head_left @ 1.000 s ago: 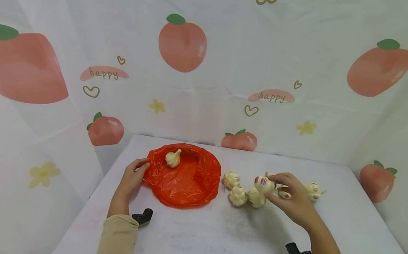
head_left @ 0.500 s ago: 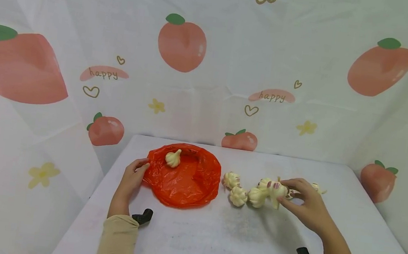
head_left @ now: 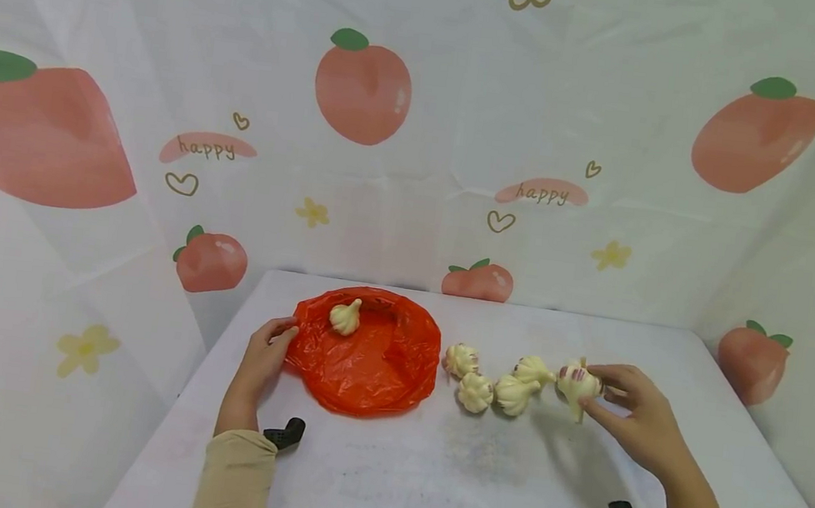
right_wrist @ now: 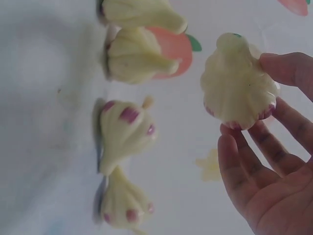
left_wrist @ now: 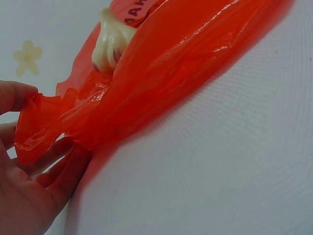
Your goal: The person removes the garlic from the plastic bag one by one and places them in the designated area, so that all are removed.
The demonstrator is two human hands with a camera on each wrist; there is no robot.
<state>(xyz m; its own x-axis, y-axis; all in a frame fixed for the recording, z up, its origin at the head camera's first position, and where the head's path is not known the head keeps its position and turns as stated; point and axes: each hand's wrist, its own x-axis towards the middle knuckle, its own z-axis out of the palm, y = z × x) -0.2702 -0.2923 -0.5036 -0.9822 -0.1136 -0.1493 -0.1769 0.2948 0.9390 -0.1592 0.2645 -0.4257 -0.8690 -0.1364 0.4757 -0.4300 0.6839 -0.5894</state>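
An opened red plastic bag [head_left: 371,376] lies at the left of the table, a garlic bulb [head_left: 345,316] resting inside it near the far rim. My left hand [head_left: 264,361] pinches the bag's left edge; thumb and fingers hold the film in the left wrist view. On the right, my right hand [head_left: 641,419] grips another garlic bulb [right_wrist: 239,83] with purple marks between thumb and fingertips, above the table. Beside it several loose bulbs stand on the table, among them a pale garlic bulb [head_left: 514,393]. The right hand hides part of the table behind it.
The white table [head_left: 381,486] ends at a cloth backdrop [head_left: 410,229] printed with peaches. A garlic bulb [head_left: 461,361] stands close to the bag's right side. A black camera mount sits at each wrist.
My right hand has moved to the right with its garlic bulb, uncovering loose bulbs on its left and covering the one at the far right. The left hand and bag stay put.
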